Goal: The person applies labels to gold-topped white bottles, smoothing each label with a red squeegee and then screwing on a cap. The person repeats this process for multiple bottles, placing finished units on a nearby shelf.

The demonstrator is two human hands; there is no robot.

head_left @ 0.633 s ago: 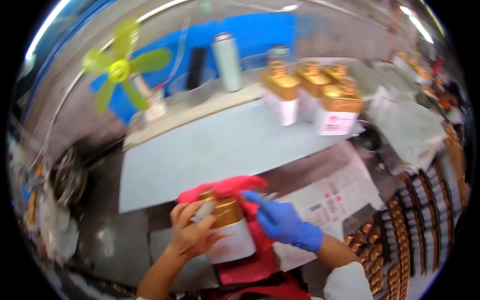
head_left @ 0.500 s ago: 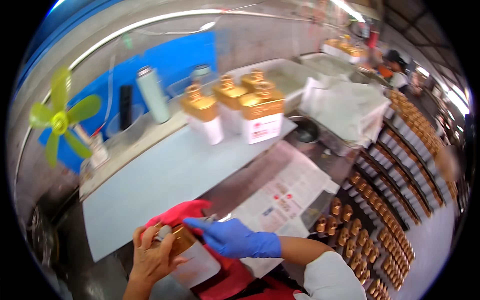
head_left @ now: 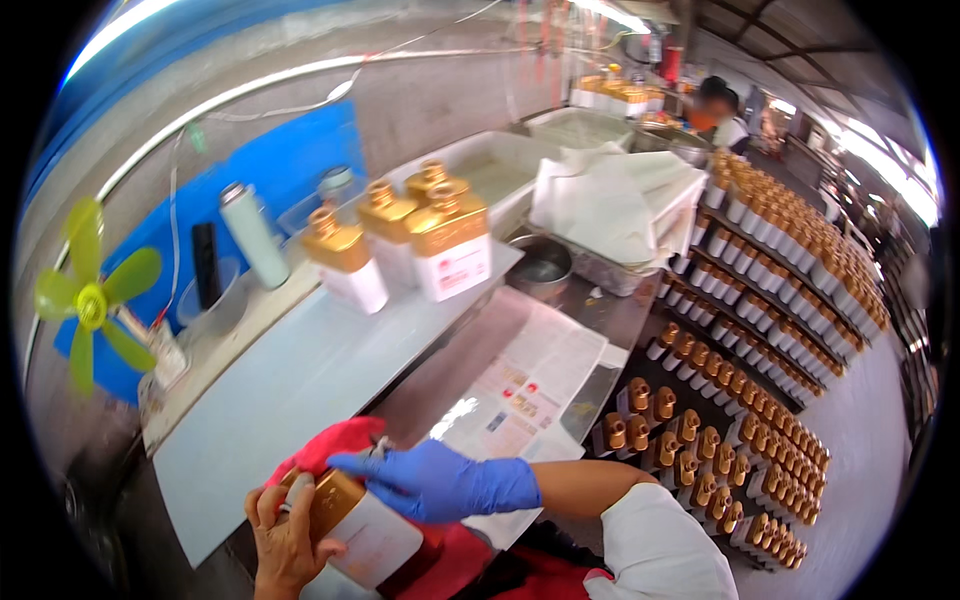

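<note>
My bare left hand (head_left: 280, 545) is closed around the gold neck end of a white bottle with a gold shoulder (head_left: 375, 540). The bottle lies tilted low in front of me, its white body toward the right. Something grey shows at my left fingertips; I cannot tell what it is. My right hand (head_left: 435, 482), in a blue glove, lies against the bottle's upper side with its fingers drawn together. A small grey piece shows by those fingers, too blurred to name. A red cloth (head_left: 325, 448) is bunched behind the bottle and also shows under it.
A pale blue board (head_left: 250, 400) runs along the bench, with several gold-topped bottles (head_left: 450, 255) at its far end. Printed sheets (head_left: 510, 390) lie to its right, near a metal bowl (head_left: 541, 268). A green fan (head_left: 92, 305) stands left. Racks of bottles (head_left: 770, 290) fill the right.
The view has swung rightward, so the bench things sit further left and more racks show. Both hands stay on the bottle. The blue glove sits slightly further over the bottle's gold shoulder.
</note>
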